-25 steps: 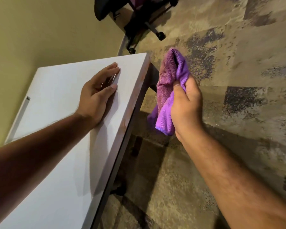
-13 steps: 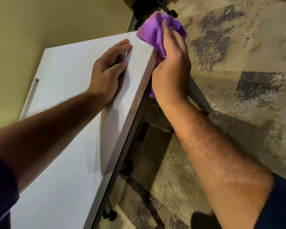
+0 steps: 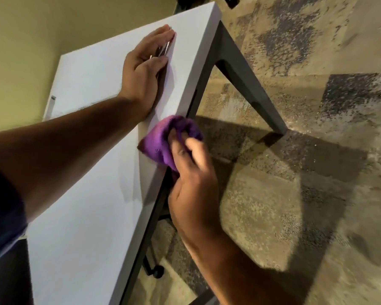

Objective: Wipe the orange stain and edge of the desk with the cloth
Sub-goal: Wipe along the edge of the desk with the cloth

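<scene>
A white desk (image 3: pixel 92 194) runs from the near left to the far corner at the top. My right hand (image 3: pixel 191 186) grips a bunched purple cloth (image 3: pixel 163 142) and presses it against the desk's right edge about halfway along. My left hand (image 3: pixel 145 69) lies flat on the desktop further back, fingers together, palm down, holding nothing. No orange stain shows along the visible stretch of the edge (image 3: pixel 198 62). The cloth hides the piece of edge under it.
A dark metal desk leg (image 3: pixel 246 78) slants down to the patterned carpet (image 3: pixel 295 194) on the right. A caster wheel (image 3: pixel 156 272) sits under the desk. A yellow-green wall (image 3: pixel 31 40) stands close behind the desk's left side.
My right hand has slid the cloth from the far corner of the desk back along the right edge toward me. My left hand has stayed flat on the desktop.
</scene>
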`<state>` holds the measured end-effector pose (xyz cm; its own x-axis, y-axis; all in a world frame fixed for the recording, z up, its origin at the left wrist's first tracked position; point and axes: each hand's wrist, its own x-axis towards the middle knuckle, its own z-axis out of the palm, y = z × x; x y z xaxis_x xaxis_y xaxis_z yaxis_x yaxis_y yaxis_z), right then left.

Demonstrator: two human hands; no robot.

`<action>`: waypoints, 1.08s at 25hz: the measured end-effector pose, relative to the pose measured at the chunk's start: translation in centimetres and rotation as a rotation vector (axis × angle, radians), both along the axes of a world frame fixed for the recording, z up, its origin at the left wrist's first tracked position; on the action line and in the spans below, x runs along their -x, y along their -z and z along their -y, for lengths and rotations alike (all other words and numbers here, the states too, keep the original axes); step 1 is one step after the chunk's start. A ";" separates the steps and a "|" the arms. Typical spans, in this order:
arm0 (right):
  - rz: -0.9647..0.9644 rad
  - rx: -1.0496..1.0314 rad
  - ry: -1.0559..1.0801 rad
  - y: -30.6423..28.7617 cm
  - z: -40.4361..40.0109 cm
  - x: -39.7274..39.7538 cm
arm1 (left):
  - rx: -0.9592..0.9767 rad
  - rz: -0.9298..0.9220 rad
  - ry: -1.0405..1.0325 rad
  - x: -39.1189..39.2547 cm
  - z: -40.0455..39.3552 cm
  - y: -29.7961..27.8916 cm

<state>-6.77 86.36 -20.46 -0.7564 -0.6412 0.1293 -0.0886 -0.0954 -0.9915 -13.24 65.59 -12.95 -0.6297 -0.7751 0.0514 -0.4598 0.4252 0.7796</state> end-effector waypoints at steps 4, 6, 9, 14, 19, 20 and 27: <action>0.387 0.076 -0.172 1.6 -3.1 -0.1 | 0.042 0.071 -0.032 -0.1 -0.2 -0.2; 0.653 0.029 -0.015 1.2 -2.8 2.0 | 0.062 0.079 -0.057 0.0 -0.6 -0.4; 0.564 -0.023 0.262 -0.1 0.4 7.3 | 0.157 0.109 -0.097 0.0 -1.0 -0.4; 0.253 0.008 0.218 -2.9 7.2 13.9 | 0.304 0.180 -0.036 -0.2 0.0 0.1; 0.029 -0.045 -0.001 -3.3 3.1 9.0 | 0.268 0.231 0.035 -0.3 0.5 0.2; 0.014 -0.062 -0.085 -3.2 1.7 8.2 | 0.278 0.241 0.022 -0.3 0.5 0.1; 0.533 -0.111 -0.032 -2.8 -1.5 16.9 | 0.422 0.489 -0.108 0.2 -0.2 -1.0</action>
